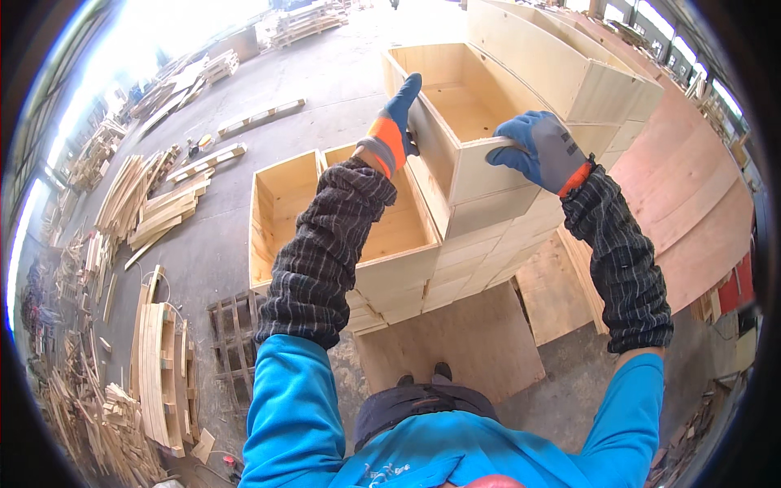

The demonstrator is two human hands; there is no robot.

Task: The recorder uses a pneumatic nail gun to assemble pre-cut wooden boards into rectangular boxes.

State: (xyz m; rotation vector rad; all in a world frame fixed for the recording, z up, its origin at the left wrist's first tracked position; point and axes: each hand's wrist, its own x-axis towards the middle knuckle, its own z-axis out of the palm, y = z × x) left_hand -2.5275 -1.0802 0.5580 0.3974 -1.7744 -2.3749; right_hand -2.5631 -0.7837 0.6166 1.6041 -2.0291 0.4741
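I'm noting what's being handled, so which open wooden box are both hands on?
Only the middle box, between lower boxes at left and the upper-right box, has them: left hand at its left wall, right hand on its near edge.

Strong daylight glares in from the upper left, washing the far floor (358, 69) nearly white, while the boxes (394, 272) are evenly lit with soft shading inside. Fisheye distortion bends the roof (49, 69) toward black corners, and the lower-left scraps (81, 423) look soft, perhaps slightly out of focus.
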